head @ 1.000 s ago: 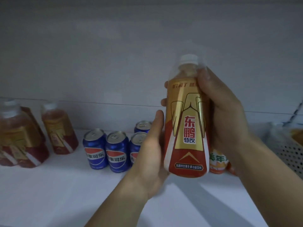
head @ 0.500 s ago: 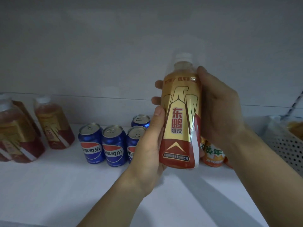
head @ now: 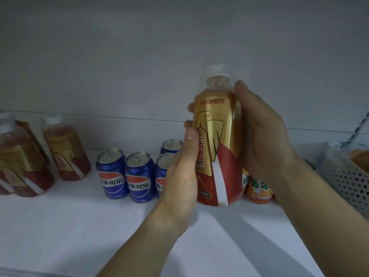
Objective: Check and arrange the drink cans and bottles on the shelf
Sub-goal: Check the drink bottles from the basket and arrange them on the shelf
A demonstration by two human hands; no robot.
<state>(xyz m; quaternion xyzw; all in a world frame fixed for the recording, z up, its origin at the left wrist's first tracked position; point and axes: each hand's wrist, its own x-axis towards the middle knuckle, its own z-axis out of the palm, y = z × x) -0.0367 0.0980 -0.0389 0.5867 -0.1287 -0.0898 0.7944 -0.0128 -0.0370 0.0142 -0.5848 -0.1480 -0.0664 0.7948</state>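
At the far left of the white shelf (head: 60, 226), three bottles with gold and red labels (head: 26, 168) are already standing close together, and just to the right of them four blue cans (head: 137, 176) are grouped, three in a front row and one behind. These can be judged as already arranged. In the middle, one more gold and red bottle (head: 221, 148) is held upright above the shelf, not touching it. It is gripped from both sides: the left hand (head: 179, 176) is wrapped round its lower part with the thumb laid on the label, and the right hand (head: 261, 140) is curled round its back, its fingertips showing at the left edge. This bottle seems to be under checking and is not yet put in its place; probably it belongs with the three at the left. Behind it, an orange can (head: 259, 188) is partly hidden, so its state cannot be told. At the far right a perforated white basket (head: 343, 176) is seen, its content unclear. The blue cans stand between the held bottle and the other bottles, so they must be passed carefully.
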